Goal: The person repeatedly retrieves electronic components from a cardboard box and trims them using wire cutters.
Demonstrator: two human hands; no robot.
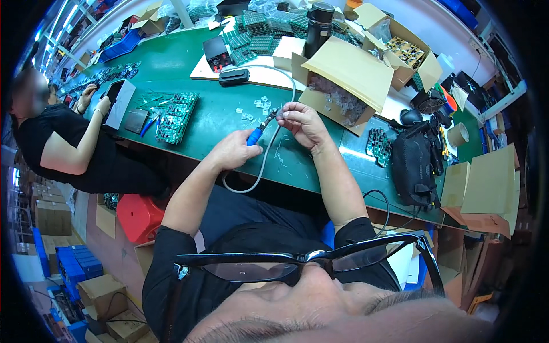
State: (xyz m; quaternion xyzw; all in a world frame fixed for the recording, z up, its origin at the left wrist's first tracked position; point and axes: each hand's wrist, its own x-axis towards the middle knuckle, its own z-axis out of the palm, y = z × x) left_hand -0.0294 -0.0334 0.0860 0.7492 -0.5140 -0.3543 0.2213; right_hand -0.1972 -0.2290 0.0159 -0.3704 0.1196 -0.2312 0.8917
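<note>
Left hand: fingers closed around the blue handle of the tool, which sits above the front part of the green bench, metal end pointing up and to the right.

Right hand: thumb and fingertips drawn together in a pinch right at that metal end; too small to tell what, if anything, is between them.

Grey cord loops below the hands. Small pale pieces lie loose on the bench, just beyond the tool. Black case behind these.

Open carton of clear parts stands beyond the right hand. Circuit boards at left, near blue pliers. Black bag at right. Co-worker in black at far left.
</note>
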